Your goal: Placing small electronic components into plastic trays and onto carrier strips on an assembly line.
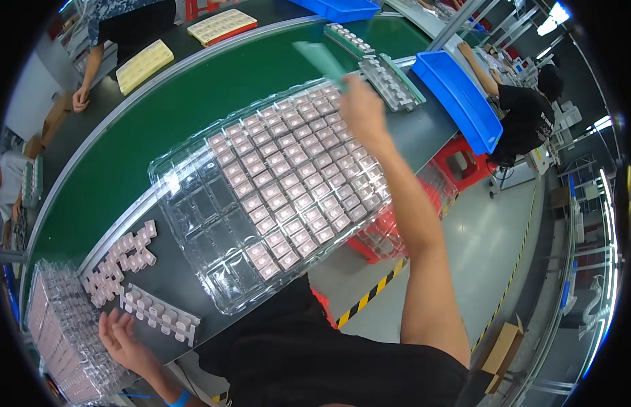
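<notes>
My right hand (364,112) is raised over the far end of a clear plastic tray, closed on a flat green strip (321,60) that is smeared by motion. Rows of small pale-pink square pieces (298,180) fill most of the clear tray (224,261); the pockets at its left end hold none. At the lower left my left hand (124,344) is open, fingers loosely bent. Beside its fingertips lies a metal strip (159,316) carrying several white rounded pieces. A loose cluster of pink pieces (119,261) lies just beyond it.
A stack of filled clear trays (61,332) stands at the left. The green conveyor belt (135,146) curves past the bench. Near my right hand are a metal fixture (390,83) and a blue bin (459,102). Co-workers sit at far left and right; red stools (458,163) stand below.
</notes>
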The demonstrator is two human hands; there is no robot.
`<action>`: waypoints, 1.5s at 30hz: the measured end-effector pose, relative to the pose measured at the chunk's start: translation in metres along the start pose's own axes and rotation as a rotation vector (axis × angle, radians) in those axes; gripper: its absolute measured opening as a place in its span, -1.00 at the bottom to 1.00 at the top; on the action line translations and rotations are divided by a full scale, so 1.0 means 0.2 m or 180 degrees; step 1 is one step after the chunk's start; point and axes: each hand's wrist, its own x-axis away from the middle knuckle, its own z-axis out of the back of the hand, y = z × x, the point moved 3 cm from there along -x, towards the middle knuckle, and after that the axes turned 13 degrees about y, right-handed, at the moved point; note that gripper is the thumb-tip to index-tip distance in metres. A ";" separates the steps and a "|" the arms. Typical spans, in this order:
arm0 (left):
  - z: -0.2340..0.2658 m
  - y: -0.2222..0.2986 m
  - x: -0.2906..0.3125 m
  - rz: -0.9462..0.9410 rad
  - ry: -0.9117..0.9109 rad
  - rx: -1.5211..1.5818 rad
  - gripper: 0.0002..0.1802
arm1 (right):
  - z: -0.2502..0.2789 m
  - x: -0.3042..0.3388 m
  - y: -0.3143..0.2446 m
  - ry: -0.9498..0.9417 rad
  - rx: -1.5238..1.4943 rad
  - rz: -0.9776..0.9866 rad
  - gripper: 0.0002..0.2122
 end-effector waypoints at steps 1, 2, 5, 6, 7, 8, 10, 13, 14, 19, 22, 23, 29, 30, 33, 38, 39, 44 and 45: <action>0.06 -0.04 -0.03 0.0041 0.0215 -0.0125 -0.59 | -0.02 -0.07 0.19 0.0119 0.0518 -0.0002 -0.73; 0.10 -0.09 -0.05 0.0037 0.0310 -0.0141 -0.61 | -0.03 -0.13 0.36 0.0101 0.0807 -0.0149 -0.74; 0.26 -0.24 -0.07 0.0183 0.0579 -0.0288 -0.61 | -0.06 -0.24 0.64 -0.0032 0.1171 -0.0042 -0.78; 0.30 -0.26 -0.05 0.0197 0.0662 -0.0352 -0.61 | -0.09 -0.26 0.70 -0.0104 0.1318 0.0118 -0.77; 0.33 -0.27 -0.03 0.0210 0.0760 -0.0441 -0.61 | -0.15 -0.28 0.77 -0.0187 0.1443 0.0283 -0.77; 0.30 -0.26 0.00 0.0194 0.0792 -0.0525 -0.61 | -0.19 -0.30 0.90 -0.0486 0.1604 -0.0061 -0.80; 0.28 -0.26 0.04 0.0387 0.0829 -0.0382 -0.63 | -0.21 -0.27 1.01 -0.0388 0.1535 0.0291 -0.74; 0.09 -0.34 -0.01 0.0278 0.0414 -0.0470 -0.62 | 0.01 -0.27 1.62 -0.0353 0.1399 0.0224 -0.61; 0.16 -0.32 0.05 0.0246 0.0511 -0.0524 -0.64 | -0.20 -0.29 1.45 -0.0426 0.1247 0.0439 -0.62; 0.11 -0.30 0.19 0.0335 0.0430 -0.0194 -0.74 | -0.21 -0.32 1.28 -0.0020 0.1604 0.0567 -0.62; 0.09 -0.26 0.26 0.0385 0.0315 -0.0188 -0.78 | -0.19 -0.25 0.78 0.0114 0.1176 0.0789 -0.63; 0.09 -0.28 0.27 0.0313 0.0299 -0.0134 -0.80 | -0.17 -0.22 0.55 0.0141 0.0637 0.1011 -0.65; 0.10 -0.21 0.35 -0.0911 -0.0269 -0.0565 -0.78 | 0.05 0.33 -0.90 -0.1495 -0.1637 0.0692 -0.75; 0.10 -0.20 0.36 -0.0891 -0.0275 -0.0526 -0.78 | 0.11 0.42 -1.09 -0.1783 -0.1763 0.0999 -0.75; 0.12 -0.15 0.39 -0.1358 -0.0573 -0.0812 -0.79 | 0.19 0.69 -1.54 -0.2580 -0.2669 0.1478 -0.83; 0.09 -0.07 0.39 -0.0800 -0.1073 -0.0879 -0.73 | 0.16 0.97 -1.87 -0.3469 -0.2414 0.2104 -0.76; 0.09 -0.06 0.39 -0.0536 -0.1226 -0.0927 -0.71 | 0.14 1.00 -1.89 -0.3759 -0.2170 0.2202 -0.74; 0.10 -0.05 0.40 0.0089 -0.1177 -0.0859 -0.73 | 0.10 1.02 -1.91 -0.4204 -0.2192 0.1835 -0.74; 0.11 -0.06 0.41 0.0089 -0.1075 -0.0868 -0.74 | 0.10 1.01 -1.91 -0.4185 -0.2208 0.1782 -0.76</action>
